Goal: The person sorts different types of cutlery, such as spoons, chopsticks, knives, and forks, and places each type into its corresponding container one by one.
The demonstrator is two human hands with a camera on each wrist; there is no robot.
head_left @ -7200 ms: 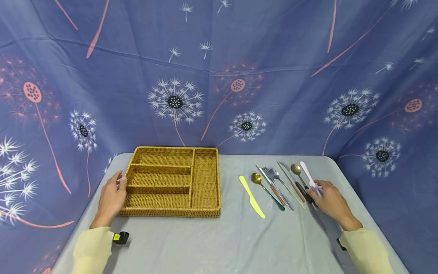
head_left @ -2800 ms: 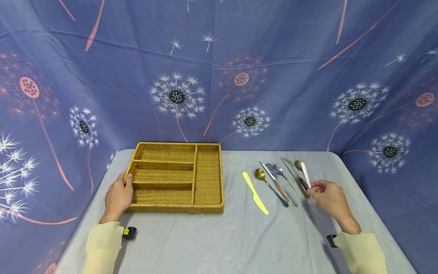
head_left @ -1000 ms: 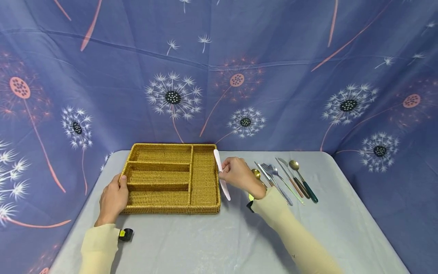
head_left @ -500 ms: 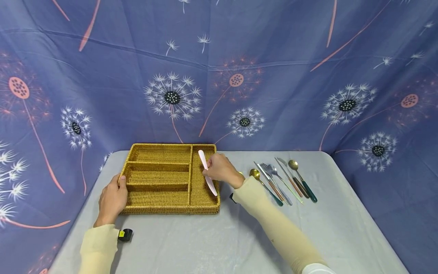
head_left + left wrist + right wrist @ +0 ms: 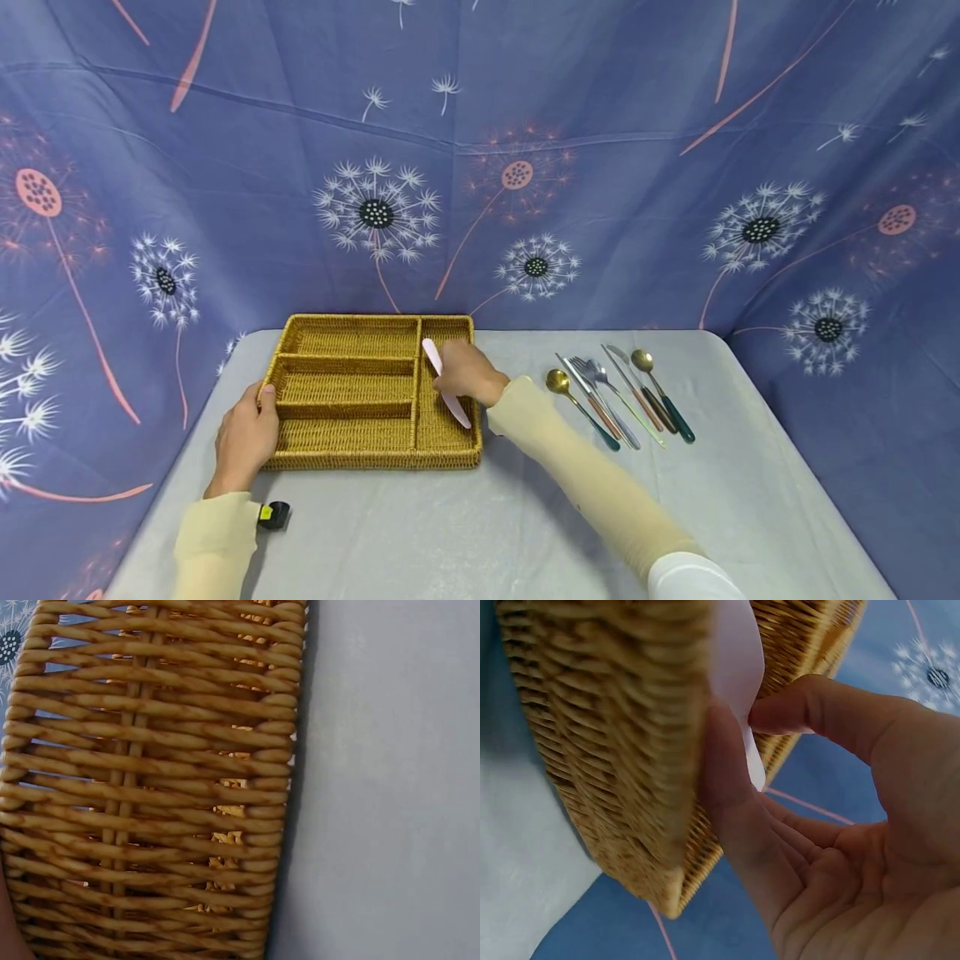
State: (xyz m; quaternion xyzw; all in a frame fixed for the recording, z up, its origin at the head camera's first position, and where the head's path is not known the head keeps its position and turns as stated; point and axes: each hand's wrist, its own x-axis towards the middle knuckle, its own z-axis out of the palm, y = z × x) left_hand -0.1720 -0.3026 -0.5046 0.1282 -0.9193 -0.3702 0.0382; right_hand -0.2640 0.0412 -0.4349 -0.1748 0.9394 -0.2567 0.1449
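A wicker cutlery tray (image 5: 341,458) with several compartments stands on the left half of the table. My left hand (image 5: 246,437) holds its left side, thumb over the rim and fingers along the outside; the left wrist view shows mostly the woven wall (image 5: 150,795). My right hand (image 5: 467,371) is over the long right-hand compartment. Between thumb and finger it pinches a pale pink knife (image 5: 455,410), handle toward the back and blade toward the front. In the right wrist view the knife (image 5: 737,656) lies between the tray's walls; part of it is hidden behind the near wall.
Right of the tray lies loose cutlery: a gold spoon with green handle (image 5: 558,382), a fork (image 5: 583,368), a green-handled spoon (image 5: 678,425), and several knives. My right sleeve (image 5: 577,475) crosses the table (image 5: 390,533) in front. A patterned cloth (image 5: 637,167) hangs behind.
My right hand picked up the pink knife at the right of the cutlery and carried it left, then lowered it into the tray's right compartment. My left hand stayed at the tray's left side.
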